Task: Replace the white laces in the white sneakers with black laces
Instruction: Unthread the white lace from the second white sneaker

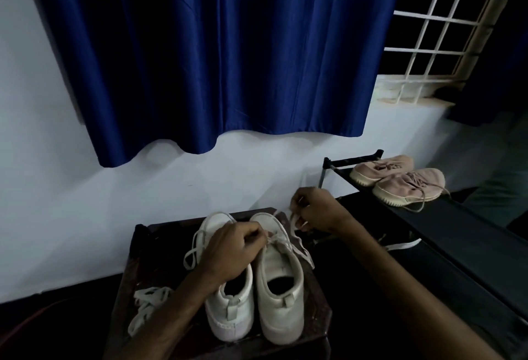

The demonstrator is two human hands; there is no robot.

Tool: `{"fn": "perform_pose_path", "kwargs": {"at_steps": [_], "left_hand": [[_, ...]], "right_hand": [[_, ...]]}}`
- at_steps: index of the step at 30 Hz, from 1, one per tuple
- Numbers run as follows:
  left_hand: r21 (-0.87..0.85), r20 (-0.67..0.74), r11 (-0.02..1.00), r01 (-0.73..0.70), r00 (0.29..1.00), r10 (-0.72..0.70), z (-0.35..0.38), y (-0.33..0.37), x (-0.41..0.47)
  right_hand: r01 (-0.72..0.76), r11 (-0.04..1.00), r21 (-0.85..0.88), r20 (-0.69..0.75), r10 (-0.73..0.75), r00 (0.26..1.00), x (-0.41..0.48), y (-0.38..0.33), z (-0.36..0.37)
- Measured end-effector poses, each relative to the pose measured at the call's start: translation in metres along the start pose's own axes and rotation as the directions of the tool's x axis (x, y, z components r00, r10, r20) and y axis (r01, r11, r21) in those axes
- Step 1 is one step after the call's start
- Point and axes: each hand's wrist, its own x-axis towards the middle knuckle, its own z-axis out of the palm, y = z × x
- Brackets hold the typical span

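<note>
A loose lace [148,302], white, lies heaped on the counter [321,319] near its left edge; just right of it stands the left sneaker [231,311], heel towards the camera, with a white loop hanging off its left side; the left hand [237,248] rests over this sneaker, its fingers [254,238] curled and pinching the lace [300,245] at the eyelets of the right sneaker [281,288], which stands touching its mate; the lace, white, runs up and rightwards to the right hand [317,211], held above the counter's far right corner, fingers curled round it; further right a black rack [457,231] carries two pink shoes [400,179]; behind them is a white window grille [434,30].
</note>
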Motion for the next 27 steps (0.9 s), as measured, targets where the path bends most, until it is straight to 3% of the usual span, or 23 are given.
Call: {"fn": "perform_pose_path", "kwargs": {"at_steps": [4, 7, 11, 15, 21, 24, 27], "left_hand": [[0.047, 0.074, 0.997, 0.069, 0.995, -0.072, -0.003, 0.005, 0.005], [0.049, 0.104, 0.993, 0.104, 0.989, -0.109, -0.007, 0.011, 0.008], [0.133, 0.082, 0.991, 0.029, 0.996, -0.04, -0.013, 0.018, 0.012], [0.238, 0.175, 0.971, -0.014, 0.984, -0.029, -0.017, 0.023, 0.019], [0.397, 0.328, 0.916, -0.056, 0.941, -0.085, -0.02, 0.037, 0.038], [0.415, 0.365, 0.909, -0.029, 0.921, -0.137, -0.021, 0.041, 0.043], [0.436, 0.387, 0.9, -0.005, 0.904, -0.183, -0.021, 0.044, 0.047]], "right_hand": [[0.007, 0.967, 0.256, -0.117, 0.024, 0.993, -0.01, 0.009, 0.004], [0.076, 0.99, 0.122, -0.187, -0.052, 0.981, -0.016, 0.033, 0.023], [0.115, 0.986, 0.12, -0.169, -0.094, 0.981, -0.021, 0.052, 0.054], [0.169, 0.949, 0.267, -0.137, -0.136, 0.981, -0.023, 0.071, 0.062], [0.184, 0.912, 0.366, 0.121, -0.243, 0.963, -0.022, 0.078, 0.032], [0.288, 0.921, 0.264, 0.174, -0.339, 0.925, -0.025, 0.072, 0.026], [0.345, 0.919, 0.194, 0.068, -0.363, 0.929, -0.022, 0.069, 0.032]]}}
